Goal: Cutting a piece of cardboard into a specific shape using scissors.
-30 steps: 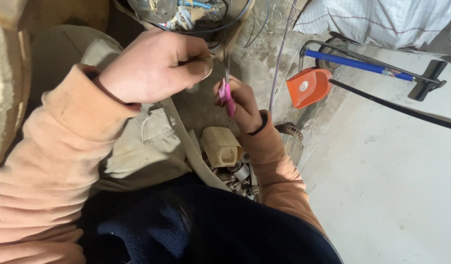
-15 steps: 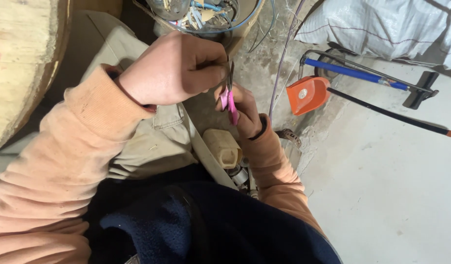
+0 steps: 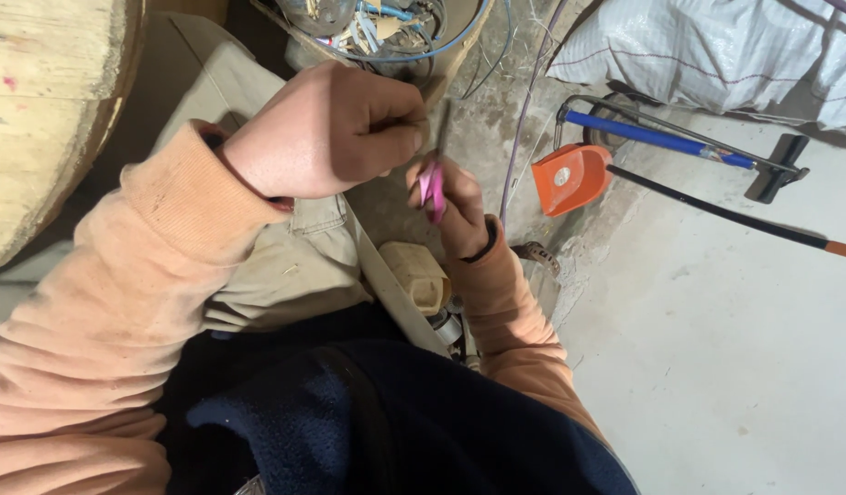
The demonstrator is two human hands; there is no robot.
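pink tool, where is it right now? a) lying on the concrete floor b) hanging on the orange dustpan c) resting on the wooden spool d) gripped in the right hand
d: the pink tool sits in the closed fingers of the right hand, just beside the left hand, well away from the orange dustpan.

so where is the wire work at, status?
Done: nothing finished shows. In hand: the left hand pinches a thin wire in closed fingers while the right hand holds a pink-handled tool against it. Left: a tangle of loose wires lies above, untouched.
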